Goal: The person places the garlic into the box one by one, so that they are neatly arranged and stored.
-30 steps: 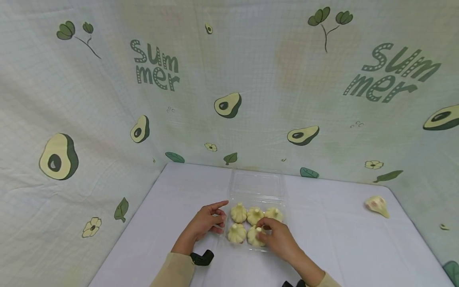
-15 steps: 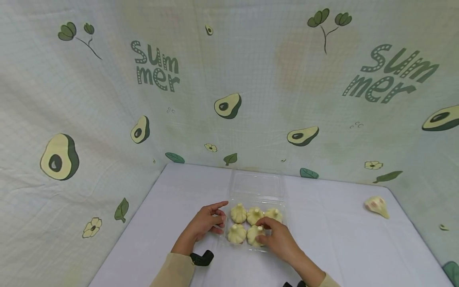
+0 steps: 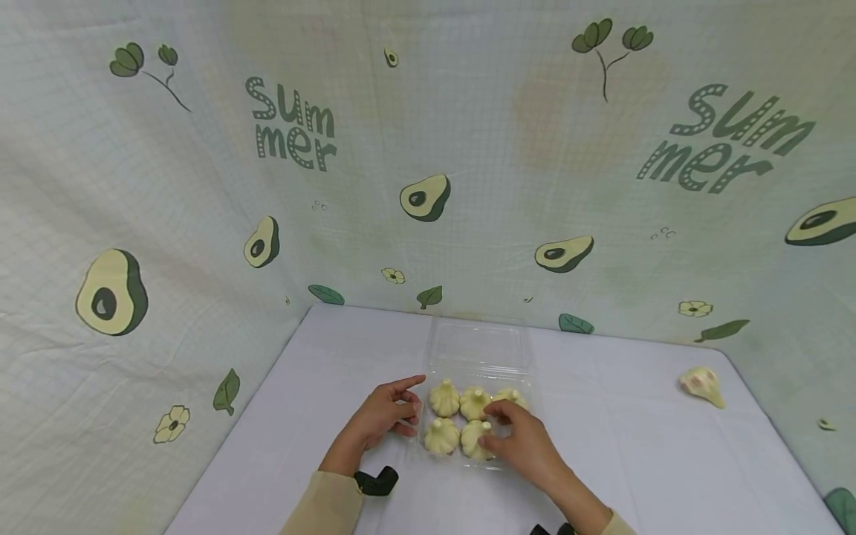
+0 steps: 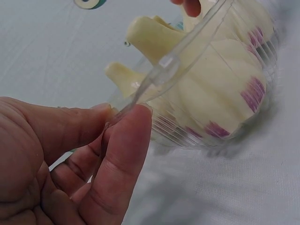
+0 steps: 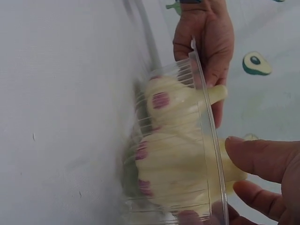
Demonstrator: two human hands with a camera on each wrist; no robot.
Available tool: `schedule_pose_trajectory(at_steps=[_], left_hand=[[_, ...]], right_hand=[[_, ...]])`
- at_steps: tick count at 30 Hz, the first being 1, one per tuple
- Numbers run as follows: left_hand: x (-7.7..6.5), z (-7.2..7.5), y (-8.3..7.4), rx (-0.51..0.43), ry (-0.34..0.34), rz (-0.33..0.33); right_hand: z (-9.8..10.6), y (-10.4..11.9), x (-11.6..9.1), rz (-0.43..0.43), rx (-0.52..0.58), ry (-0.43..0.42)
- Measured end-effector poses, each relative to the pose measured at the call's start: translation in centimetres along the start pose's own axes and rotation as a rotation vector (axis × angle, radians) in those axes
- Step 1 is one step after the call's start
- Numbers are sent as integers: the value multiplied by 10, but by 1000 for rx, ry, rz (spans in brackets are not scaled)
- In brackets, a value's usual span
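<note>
A clear plastic clamshell box (image 3: 428, 371) holds several pale garlic bulbs in two rows, stems up, with purple patches low on their sides. My left hand (image 3: 388, 412) pinches the box's left rim between thumb and finger, as the left wrist view shows. Over the front right garlic bulb (image 3: 472, 444) is my right hand (image 3: 528, 442). Its thumb and fingertips are parted beside that bulb's stem. The front left bulb (image 3: 441, 437) sits next to it. Behind my right fingers the back right bulb (image 3: 511, 396) is partly hidden.
The box's lid (image 3: 478, 345) lies folded back toward the cloth wall. One more garlic bulb (image 3: 702, 384) lies on its side at the table's far right. Avocado-printed cloth (image 3: 481, 186) surrounds the white table (image 3: 622, 431).
My right hand has shifted slightly to the right, its fingertips drawing off the front right bulb's stem. The bulb and my left hand stay where they were.
</note>
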State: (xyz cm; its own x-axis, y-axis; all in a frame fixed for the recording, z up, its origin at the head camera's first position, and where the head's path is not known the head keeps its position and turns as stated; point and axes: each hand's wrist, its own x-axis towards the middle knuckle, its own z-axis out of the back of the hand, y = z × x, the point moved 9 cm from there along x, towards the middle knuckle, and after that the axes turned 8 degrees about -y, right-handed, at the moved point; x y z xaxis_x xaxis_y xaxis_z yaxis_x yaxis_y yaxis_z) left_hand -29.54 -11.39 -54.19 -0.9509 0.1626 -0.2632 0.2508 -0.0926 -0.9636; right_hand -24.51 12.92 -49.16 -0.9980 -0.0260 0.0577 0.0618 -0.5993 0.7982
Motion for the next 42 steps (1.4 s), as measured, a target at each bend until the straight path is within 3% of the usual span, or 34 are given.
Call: schedule_pose_trajectory(at_steps=[16, 23, 30, 42], left_hand=[[2, -1, -1, 13, -1, -1], [2, 0, 0, 15, -2, 1], [1, -1, 1, 15, -2, 7], [0, 0, -1, 26, -10, 3]], right_hand=[[24, -8, 7, -22, 73, -36], [44, -17, 11, -18, 72, -80], [77, -29, 16, -42, 18, -149], [156, -64, 24, -43, -56, -325]])
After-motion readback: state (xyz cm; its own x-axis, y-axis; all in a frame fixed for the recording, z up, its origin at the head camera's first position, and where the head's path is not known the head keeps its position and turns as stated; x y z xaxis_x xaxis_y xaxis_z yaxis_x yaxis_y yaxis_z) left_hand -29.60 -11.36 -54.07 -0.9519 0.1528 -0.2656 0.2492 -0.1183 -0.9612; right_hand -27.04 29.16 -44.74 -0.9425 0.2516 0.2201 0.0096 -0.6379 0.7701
